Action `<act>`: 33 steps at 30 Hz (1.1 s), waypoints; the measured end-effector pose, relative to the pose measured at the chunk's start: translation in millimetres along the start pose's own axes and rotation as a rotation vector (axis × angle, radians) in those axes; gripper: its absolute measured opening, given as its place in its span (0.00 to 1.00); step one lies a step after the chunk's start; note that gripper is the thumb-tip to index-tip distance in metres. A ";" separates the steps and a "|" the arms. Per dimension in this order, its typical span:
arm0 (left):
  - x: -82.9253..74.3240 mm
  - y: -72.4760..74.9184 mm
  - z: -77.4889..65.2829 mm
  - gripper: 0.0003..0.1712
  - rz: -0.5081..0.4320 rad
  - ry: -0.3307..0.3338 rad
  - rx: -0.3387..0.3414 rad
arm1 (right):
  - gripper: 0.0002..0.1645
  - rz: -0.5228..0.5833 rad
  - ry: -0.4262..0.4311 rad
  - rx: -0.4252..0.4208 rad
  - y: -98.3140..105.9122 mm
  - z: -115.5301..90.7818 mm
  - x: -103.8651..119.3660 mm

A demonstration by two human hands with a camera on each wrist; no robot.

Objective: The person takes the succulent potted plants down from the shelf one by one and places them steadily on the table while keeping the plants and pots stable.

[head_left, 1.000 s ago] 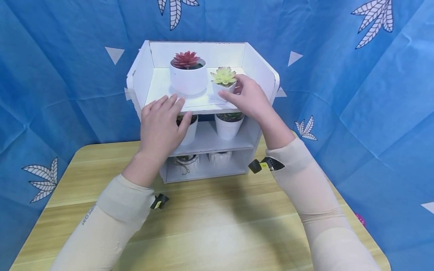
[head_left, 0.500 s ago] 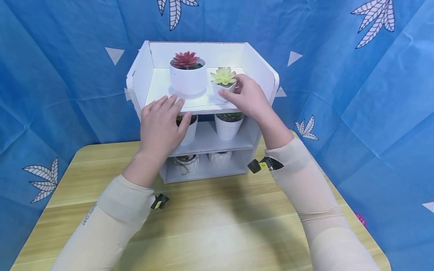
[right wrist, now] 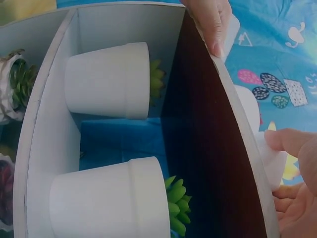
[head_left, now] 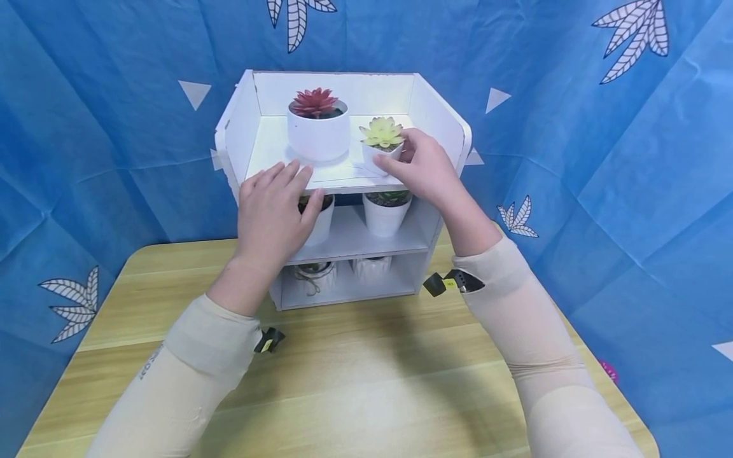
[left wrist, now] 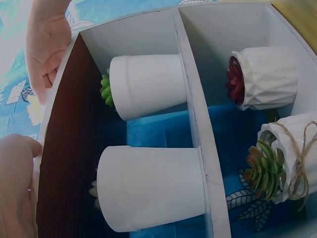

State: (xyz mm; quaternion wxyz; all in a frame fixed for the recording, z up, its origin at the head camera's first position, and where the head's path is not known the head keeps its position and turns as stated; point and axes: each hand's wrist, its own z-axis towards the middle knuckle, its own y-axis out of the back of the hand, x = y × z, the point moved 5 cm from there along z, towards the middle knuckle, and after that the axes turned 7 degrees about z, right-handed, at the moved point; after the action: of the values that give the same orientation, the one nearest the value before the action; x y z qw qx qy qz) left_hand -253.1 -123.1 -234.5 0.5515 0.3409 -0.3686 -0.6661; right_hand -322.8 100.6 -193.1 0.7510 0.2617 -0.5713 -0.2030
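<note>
On the top board of a white shelf unit [head_left: 338, 189], my right hand [head_left: 426, 166] grips a small white pot [head_left: 375, 154] between thumb and fingers. A yellow-green succulent [head_left: 382, 132] grows from it. To its left stands a wider white pot [head_left: 317, 137] with a red succulent [head_left: 314, 102]; neither hand touches it. My left hand [head_left: 272, 213] rests its fingertips on the board's front edge, fingers fairly straight and thumb spread. The right wrist view has the right hand [right wrist: 299, 176] around the small pot [right wrist: 271, 159], partly hidden behind the board.
Two tall white pots [left wrist: 148, 84] with succulents stand on the middle shelf. Below are two textured white pots [left wrist: 272, 77], one tied with twine [left wrist: 298, 171]. The unit stands on a wooden table [head_left: 355, 381] against blue patterned cloth [head_left: 143, 127].
My right hand and the small pot have shifted slightly to the right and toward the front of the board. The left hand stays where it was.
</note>
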 end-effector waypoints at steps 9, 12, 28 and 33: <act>0.6 1.4 -0.3 0.34 0.007 0.000 -0.014 | 0.40 0.026 0.063 -0.003 1.9 -7.0 -1.9; 1.1 1.6 0.1 0.33 0.009 0.000 -0.024 | 0.39 0.043 0.085 -0.003 3.1 -9.1 -2.0; 1.4 0.0 1.8 0.33 0.008 0.003 -0.020 | 0.38 0.066 0.104 -0.003 11.3 -24.4 -7.3; -0.9 -1.4 1.0 0.34 0.009 -0.001 -0.015 | 0.37 0.076 0.102 0.000 14.2 -30.4 -11.4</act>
State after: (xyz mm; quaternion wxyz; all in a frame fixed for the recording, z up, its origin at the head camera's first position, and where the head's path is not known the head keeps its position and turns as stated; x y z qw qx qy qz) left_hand -254.5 -122.0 -235.1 0.5570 0.3348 -0.3654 -0.6664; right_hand -296.4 123.5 -199.2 0.7864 0.2496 -0.5417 -0.1606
